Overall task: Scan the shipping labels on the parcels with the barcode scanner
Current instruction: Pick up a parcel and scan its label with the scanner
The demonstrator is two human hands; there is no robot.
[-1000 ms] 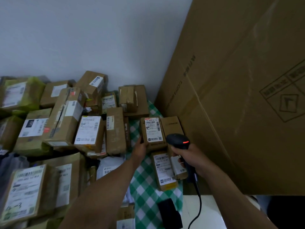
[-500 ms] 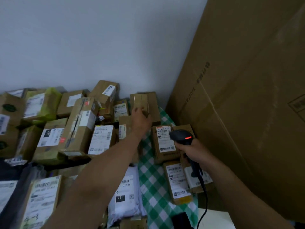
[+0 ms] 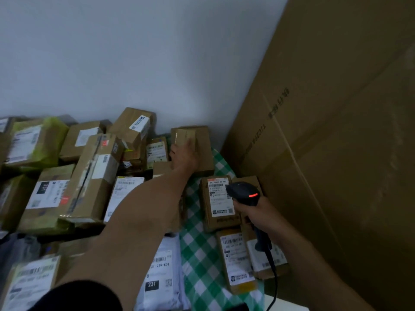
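Note:
My right hand (image 3: 258,213) grips a black barcode scanner (image 3: 243,194) with a red light lit on its head, its cable trailing down toward me. The scanner hangs over a small brown parcel with a white label (image 3: 219,202). My left hand (image 3: 184,156) reaches far back and grips a plain brown box (image 3: 202,140) by the wall; no label shows on that box. Two more labelled parcels (image 3: 238,259) lie near my right wrist on the green checked cloth (image 3: 199,254).
Many labelled cardboard parcels (image 3: 89,176) are heaped on the left up to the white wall. A white poly mailer marked 231 (image 3: 161,272) lies in front. A very large cardboard carton (image 3: 336,153) stands as a wall on the right.
My left hand left the small labelled parcel and reached back onto the plain box by the wall. The scanner hand stayed beside the labelled parcel while the view shifted.

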